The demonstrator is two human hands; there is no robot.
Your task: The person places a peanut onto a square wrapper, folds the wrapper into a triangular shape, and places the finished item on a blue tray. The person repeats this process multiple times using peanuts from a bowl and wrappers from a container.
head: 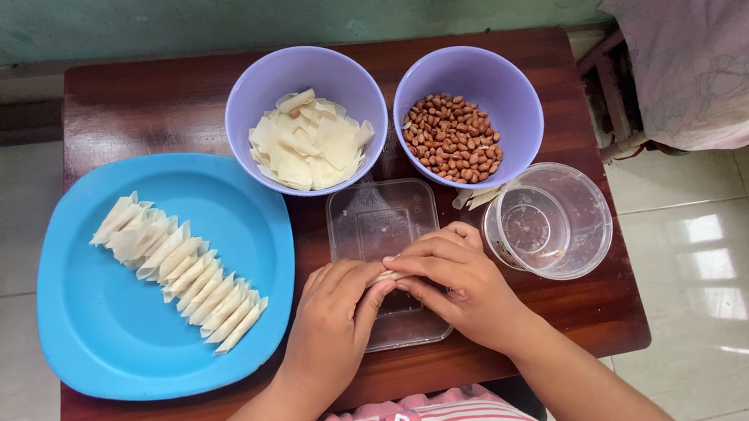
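My left hand [333, 324] and my right hand [453, 284] meet over a clear plastic lid [380, 220] lying flat on the small wooden table [163, 99]. Between their fingertips they pinch a small pale dough wrapper [384, 278], mostly hidden by the fingers. To the left, a blue square plate [98, 318] carries a diagonal row of several folded pale wrappers [182, 271]. Behind the hands stand a lilac bowl of flat wrappers [309, 140] and a lilac bowl of peanuts [454, 138].
A clear round plastic tub [549, 222] with a little water stands at the right of the hands, with a couple of wrapper scraps [476, 195] beside it. A cloth-covered object [733, 18] is at the right. The floor is pale tile.
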